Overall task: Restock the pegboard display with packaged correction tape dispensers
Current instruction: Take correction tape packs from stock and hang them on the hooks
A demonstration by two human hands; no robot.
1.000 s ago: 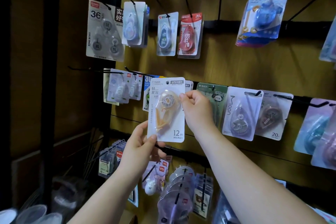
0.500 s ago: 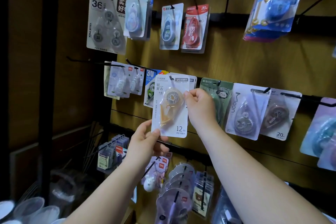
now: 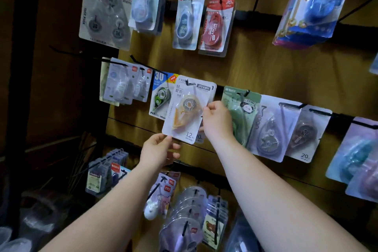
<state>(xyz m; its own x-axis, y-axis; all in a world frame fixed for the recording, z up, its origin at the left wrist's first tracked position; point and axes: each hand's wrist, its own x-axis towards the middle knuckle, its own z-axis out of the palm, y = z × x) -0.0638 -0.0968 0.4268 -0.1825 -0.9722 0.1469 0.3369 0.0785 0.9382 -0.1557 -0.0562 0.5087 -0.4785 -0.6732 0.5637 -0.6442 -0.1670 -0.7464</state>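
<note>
Both hands on one white correction tape pack (image 3: 189, 110), orange dispenser inside, tilted slightly. Left hand (image 3: 158, 152) pinches the pack's bottom left corner, fingers closed on it. Right hand (image 3: 217, 120) grips its right edge. Pack sits in the pegboard (image 3: 255, 71) middle row, its top hang hole at the tip of a black hook (image 3: 189, 83). Just beside: green "30" pack (image 3: 160, 96) on its left, partly covered; green panda pack (image 3: 240, 106) on its right.
</note>
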